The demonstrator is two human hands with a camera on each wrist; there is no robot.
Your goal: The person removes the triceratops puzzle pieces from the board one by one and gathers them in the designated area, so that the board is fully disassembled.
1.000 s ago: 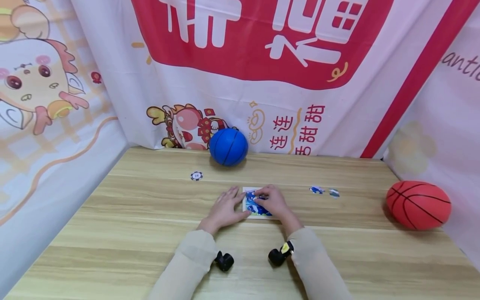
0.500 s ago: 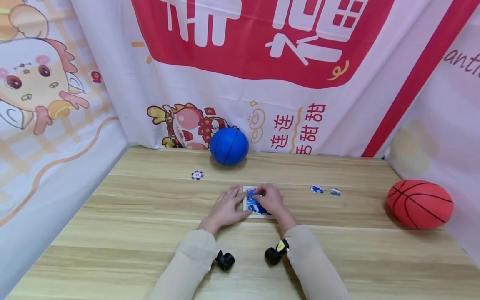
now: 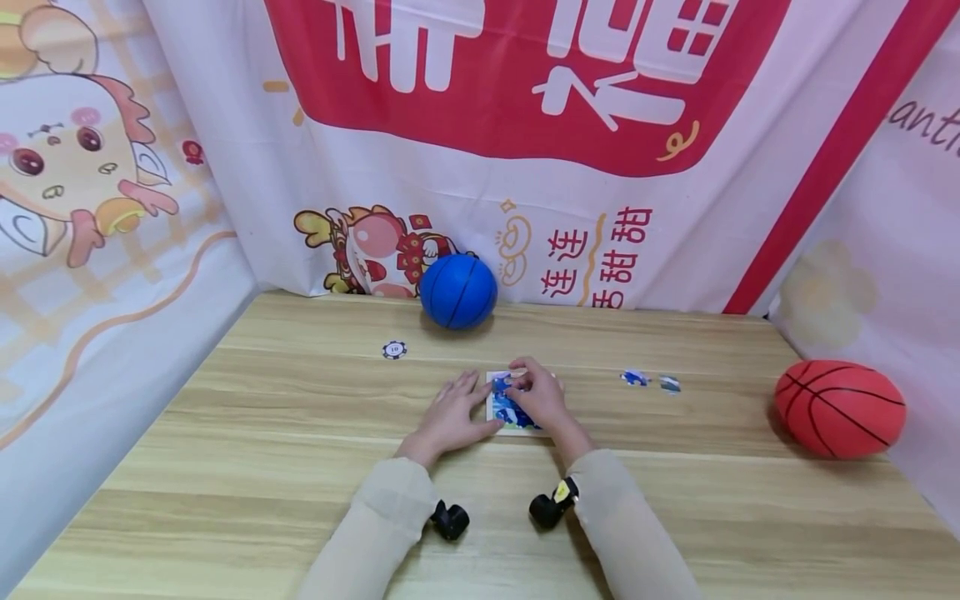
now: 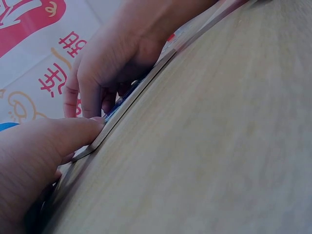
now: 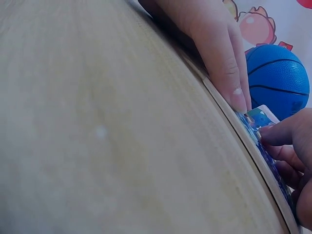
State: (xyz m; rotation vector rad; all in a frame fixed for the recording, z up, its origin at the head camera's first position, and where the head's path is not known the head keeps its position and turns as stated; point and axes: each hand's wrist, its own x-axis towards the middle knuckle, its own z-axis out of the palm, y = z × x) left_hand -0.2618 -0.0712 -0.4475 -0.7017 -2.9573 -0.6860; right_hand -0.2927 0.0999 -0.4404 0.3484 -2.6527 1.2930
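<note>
A small jigsaw puzzle with a pale frame and a blue picture lies flat on the table between both hands. My left hand rests at its left side, fingers extended, thumb and forefinger touching the frame. Over the puzzle's upper part, my right hand bends its fingers down. Seen from the right wrist, its thumb and fingers pinch a blue puzzle piece that stands tilted up from the picture. The right hand covers the puzzle's right part in the head view.
Two loose puzzle pieces, one blue and one greyish, lie to the right. A round chip marked 10 is at the back left. A blue ball stands by the back curtain, a red ball at the right edge.
The right hand has shifted slightly away from me over the puzzle, and its forefinger has lifted and stretched out further. The left hand has stayed in place at the frame.
</note>
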